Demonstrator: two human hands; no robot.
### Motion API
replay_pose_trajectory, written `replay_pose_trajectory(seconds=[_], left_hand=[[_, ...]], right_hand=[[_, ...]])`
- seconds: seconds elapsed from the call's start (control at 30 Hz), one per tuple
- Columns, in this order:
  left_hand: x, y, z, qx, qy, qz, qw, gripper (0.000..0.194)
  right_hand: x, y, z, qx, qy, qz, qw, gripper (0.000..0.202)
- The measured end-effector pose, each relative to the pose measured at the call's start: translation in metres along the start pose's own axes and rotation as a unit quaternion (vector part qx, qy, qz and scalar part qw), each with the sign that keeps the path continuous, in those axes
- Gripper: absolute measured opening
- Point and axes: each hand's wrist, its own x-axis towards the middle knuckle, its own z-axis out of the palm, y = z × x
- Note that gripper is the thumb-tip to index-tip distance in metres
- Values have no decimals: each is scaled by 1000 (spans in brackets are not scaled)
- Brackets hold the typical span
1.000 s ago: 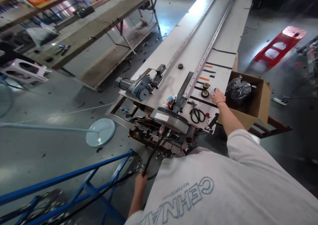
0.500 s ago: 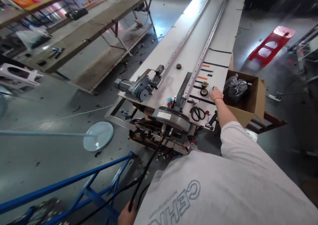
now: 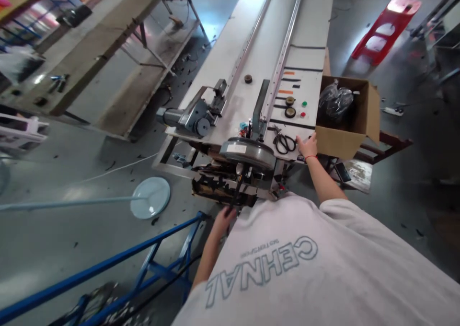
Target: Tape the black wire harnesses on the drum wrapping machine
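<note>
My left hand (image 3: pixel 225 215) is closed around a black cable (image 3: pixel 237 192) that runs up to the round grey metal housing (image 3: pixel 247 154) at the table's near end. My right hand (image 3: pixel 307 146) rests at the table's near right corner, thumb and fingers apart. A small dark piece shows between them, and I cannot tell whether it is touched. Just left of that hand lie black-handled scissors (image 3: pixel 285 144). Beyond it a red button cap (image 3: pixel 303 115) and a green button cap (image 3: pixel 304 104) sit beside two tape rolls (image 3: pixel 290 112).
An open cardboard box (image 3: pixel 339 141) holding plastic-wrapped material stands against the table's right side. Two metal rails run along the white table (image 3: pixel 219 72), with a motor unit (image 3: pixel 196 115) on the left. A blue frame (image 3: pixel 151 263) and a round pale-blue base (image 3: pixel 150 197) are at lower left.
My right hand has moved from the green cap back to the near corner. The red cap now lies beside the green one instead of near the scissors. My left hand has moved up along the cable.
</note>
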Motion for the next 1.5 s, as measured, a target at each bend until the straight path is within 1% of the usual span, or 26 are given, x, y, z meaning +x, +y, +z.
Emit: replay_pose_trajectory(seconds=[0.07, 0.1, 0.13, 0.17, 0.2, 0.27, 0.37, 0.47, 0.63, 0.7, 0.77, 0.87, 0.93, 1.0, 1.07, 1.2, 1.3, 1.43, 1.5], left_hand=[[21, 10, 4, -27, -11, 27, 999, 24], [32, 17, 6, -43, -5, 50, 998, 26], [42, 24, 7, -64, 8, 83, 994, 27], [51, 31, 9, -66, 27, 96, 993, 27], [57, 36, 11, -66, 44, 108, 991, 26], [62, 40, 14, -54, 62, 115, 990, 26], [57, 36, 20, -51, 62, 117, 990, 27], [50, 31, 22, -71, 55, 118, 989, 29], [50, 34, 19, -71, 64, 129, 987, 26], [48, 32, 20, -81, 67, 136, 985, 26], [42, 23, 24, -118, 52, 128, 983, 28], [26, -2, 33, -173, 6, 96, 980, 37], [15, -19, 37, -175, 15, 84, 981, 40], [10, -27, 39, -158, 48, 88, 982, 40], [11, -25, 41, -148, 68, 96, 982, 40], [23, -2, 42, -154, 86, 95, 980, 38], [30, 11, 39, -143, 96, 88, 981, 35], [34, 16, 33, -129, 99, 92, 982, 33], [35, 16, 34, -138, 94, 97, 981, 35]], right_hand=[[0, 5, 3, 1, 9, -15, 1000, 102], [3, 6, 4, -5, 16, -19, 1000, 102], [6, 7, 5, -11, 22, -24, 999, 102], [8, 7, 7, -19, 28, -31, 999, 101], [10, 7, 8, -26, 36, -39, 998, 101], [12, 7, 9, -36, 48, -50, 997, 101], [10, 9, 9, -33, 54, -49, 997, 102], [8, 8, 7, -23, 52, -46, 997, 102], [7, 6, 3, -23, 52, -44, 997, 98], [8, 6, 2, -23, 53, -44, 997, 97], [9, 6, 2, -22, 54, -47, 997, 98], [9, 6, 2, -18, 51, -48, 997, 97], [9, 6, 2, -21, 47, -48, 998, 96], [10, 7, 2, -26, 44, -48, 998, 96], [11, 7, 2, -31, 44, -48, 997, 96], [14, 9, 3, -41, 49, -51, 997, 96], [13, 9, 4, -35, 57, -52, 996, 96], [10, 8, 5, -29, 57, -52, 997, 96], [7, 7, 4, -26, 64, -53, 996, 95]])
